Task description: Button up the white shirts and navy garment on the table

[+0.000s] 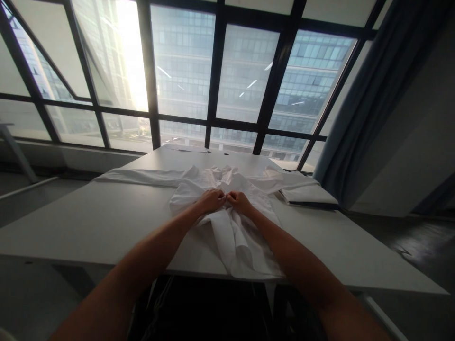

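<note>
A white long-sleeved shirt (pixel 227 237) lies spread on the white table, its collar toward the windows and its hem near the front edge. One sleeve stretches out to the left, the other to the right. My left hand (pixel 212 200) and my right hand (pixel 239 201) meet at the middle of the shirt front, fingers closed on the fabric edges below the collar. Both hands pinch the cloth, nearly touching each other. Any button between the fingertips is too small to make out. Below my hands the front panels fall in loose folds.
The white table (pixel 88 222) extends to both sides. Right of the shirt lies a flat stack with a white top and dark edge (pixel 311 195), near the right sleeve. Windows stand behind the table, and a dark curtain (pixel 359 113) hangs at the right.
</note>
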A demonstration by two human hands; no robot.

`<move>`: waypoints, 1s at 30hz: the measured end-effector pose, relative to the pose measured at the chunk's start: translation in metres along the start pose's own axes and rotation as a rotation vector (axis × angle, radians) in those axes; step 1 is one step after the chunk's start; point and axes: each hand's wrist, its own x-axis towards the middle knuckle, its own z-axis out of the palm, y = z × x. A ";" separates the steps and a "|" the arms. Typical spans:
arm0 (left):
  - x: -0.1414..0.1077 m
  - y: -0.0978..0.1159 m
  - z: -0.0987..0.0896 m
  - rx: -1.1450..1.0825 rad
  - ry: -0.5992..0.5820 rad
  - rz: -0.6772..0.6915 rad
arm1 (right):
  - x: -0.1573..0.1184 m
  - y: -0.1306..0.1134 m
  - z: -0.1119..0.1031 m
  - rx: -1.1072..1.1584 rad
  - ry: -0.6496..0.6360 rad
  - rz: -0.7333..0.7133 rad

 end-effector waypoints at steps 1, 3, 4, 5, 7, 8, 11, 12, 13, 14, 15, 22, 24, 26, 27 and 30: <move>0.000 0.000 0.001 -0.015 0.007 -0.016 | 0.000 0.001 0.000 0.014 -0.004 0.009; 0.001 -0.001 0.003 -0.031 0.007 -0.049 | 0.001 0.002 0.001 0.038 -0.019 0.023; 0.001 -0.001 0.003 -0.032 0.001 -0.061 | 0.001 0.003 0.001 0.048 -0.031 0.029; 0.001 -0.001 0.003 -0.030 -0.004 -0.067 | 0.001 0.003 0.001 0.053 -0.046 0.034; 0.000 0.000 0.003 -0.019 -0.023 -0.072 | 0.001 0.003 -0.001 0.038 -0.076 0.037; 0.000 0.000 0.002 -0.011 -0.033 -0.072 | 0.001 0.002 -0.002 0.015 -0.087 0.032; -0.001 0.003 -0.001 0.015 -0.048 -0.077 | -0.001 -0.002 -0.008 -0.079 -0.099 0.000; -0.001 0.004 -0.002 0.023 -0.051 -0.079 | -0.001 -0.003 -0.010 -0.096 -0.104 -0.008; -0.001 0.004 -0.002 0.029 -0.055 -0.080 | -0.002 -0.005 -0.011 -0.101 -0.113 -0.015; -0.001 0.005 -0.003 0.035 -0.062 -0.081 | -0.002 -0.006 -0.013 -0.096 -0.121 -0.020; -0.001 0.005 -0.004 0.042 -0.068 -0.079 | -0.003 -0.006 -0.013 -0.083 -0.130 -0.026; -0.003 0.002 -0.007 0.027 -0.117 0.028 | -0.002 0.002 -0.012 -0.019 -0.189 -0.033; -0.002 0.000 -0.005 0.014 -0.128 0.039 | -0.003 0.002 -0.011 -0.061 -0.183 -0.045; -0.001 -0.002 -0.003 -0.002 -0.126 0.042 | -0.004 -0.001 -0.008 -0.119 -0.158 -0.073; 0.000 -0.004 -0.001 -0.014 -0.123 0.042 | -0.004 -0.004 -0.007 -0.151 -0.138 -0.089; 0.002 -0.006 0.003 -0.069 -0.122 0.025 | -0.005 -0.010 -0.002 -0.241 -0.061 -0.105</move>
